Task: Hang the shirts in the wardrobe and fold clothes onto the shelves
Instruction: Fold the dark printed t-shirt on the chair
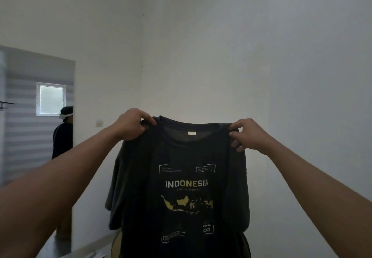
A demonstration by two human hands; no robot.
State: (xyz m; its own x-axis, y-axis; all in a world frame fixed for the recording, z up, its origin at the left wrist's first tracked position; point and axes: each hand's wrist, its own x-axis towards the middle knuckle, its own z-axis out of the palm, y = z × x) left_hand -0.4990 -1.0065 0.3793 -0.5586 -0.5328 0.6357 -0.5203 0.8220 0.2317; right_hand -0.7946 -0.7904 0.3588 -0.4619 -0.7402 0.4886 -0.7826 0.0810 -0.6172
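We hold the dark T-shirt (181, 187) up in front of us at arm's length, front side toward us, against the corner of two white walls (261, 56).

Left hand (130, 124): fingers curled shut over the shirt's left shoulder seam just beside the collar, cloth bunched under the thumb and forefinger.

Right hand (247, 135): pinching the other shoulder seam between thumb and fingertips, the lower fingers tucked behind the fabric.

The shirt hangs free from these two points, collar (191, 126) stretched roughly level between the hands, a small white label (191, 133) showing inside the neck. The body drops straight down and out of the bottom of the view. The left sleeve (114, 187) droops loose at the side. The print reads "INDONESIA" in white and yellow, with a yellow map shape beneath it and small boxed text above and below.

At the far left a tall mirror (30, 72) leans against or is fixed to the wall; we cannot tell which. It reflects a person in dark clothing with a white band on the head, a small window (51, 99), and striped blinds. A light switch (99, 123) sits on the wall between the mirror and our left hand.
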